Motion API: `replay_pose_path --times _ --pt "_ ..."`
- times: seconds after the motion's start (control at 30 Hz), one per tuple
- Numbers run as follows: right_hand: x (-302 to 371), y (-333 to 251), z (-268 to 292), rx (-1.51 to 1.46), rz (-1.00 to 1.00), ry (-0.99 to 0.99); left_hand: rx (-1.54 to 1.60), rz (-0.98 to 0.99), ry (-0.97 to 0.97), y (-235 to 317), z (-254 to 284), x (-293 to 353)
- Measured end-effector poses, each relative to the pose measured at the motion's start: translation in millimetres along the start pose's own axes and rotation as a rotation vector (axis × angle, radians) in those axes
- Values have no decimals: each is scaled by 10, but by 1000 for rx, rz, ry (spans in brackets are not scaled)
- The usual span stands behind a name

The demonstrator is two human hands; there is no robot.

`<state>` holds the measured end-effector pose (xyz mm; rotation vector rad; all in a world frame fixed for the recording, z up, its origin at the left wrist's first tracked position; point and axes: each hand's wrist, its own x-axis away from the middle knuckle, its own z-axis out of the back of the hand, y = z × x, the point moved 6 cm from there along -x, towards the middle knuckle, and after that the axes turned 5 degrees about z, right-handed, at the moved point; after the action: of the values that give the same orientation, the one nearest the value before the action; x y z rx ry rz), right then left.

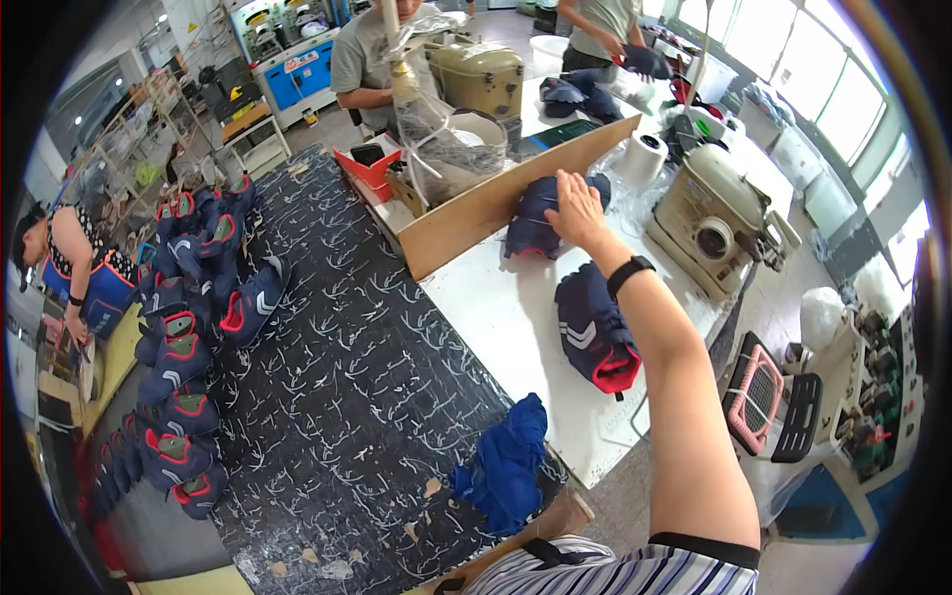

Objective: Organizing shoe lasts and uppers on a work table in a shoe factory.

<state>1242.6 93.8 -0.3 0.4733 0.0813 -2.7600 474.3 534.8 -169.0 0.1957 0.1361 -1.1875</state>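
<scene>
The fingers (572, 188) of the right hand (579, 212) were stretched out nearly straight and close together, with no visible curl around anything. They lay across the right part of a navy shoe upper (529, 223); the palm faced down, so whether they pressed on it or only hovered could not be told. That upper sat on the white bench (476, 288), against a low wooden board (451, 231), mostly to the left of the fingers. More dark blue showed to their right, perhaps another piece. A second upper (585, 315), with white stripes and a red lining, lay below the hand, left of the forearm.

The left hand was out of view. The right forearm ran down to a striped sleeve, and the person's body was cut off by the lower edge. Two co-workers at the top were cut off too, and the darkened rim blurred the far left.

Behind the board, a red tray (365, 181) held a small black object (367, 155); next to it, cloudy plastic wrap hid much of a round bucket (483, 121), its contents unclear. Farther left, navy uppers (198, 238) crowded a black bench (367, 367) strewn with pale thread scraps; a blue cloth (508, 466) lay crumpled near its lower right corner.
</scene>
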Motion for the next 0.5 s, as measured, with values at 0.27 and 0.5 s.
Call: replay_pose_path --times 0.27,0.5 --pt "-337 -137 -297 52 -115 -166 44 -58 -140 7 -28 -109" --pt "-165 -582 -435 338 203 -194 101 -89 -61 12 7 -60"
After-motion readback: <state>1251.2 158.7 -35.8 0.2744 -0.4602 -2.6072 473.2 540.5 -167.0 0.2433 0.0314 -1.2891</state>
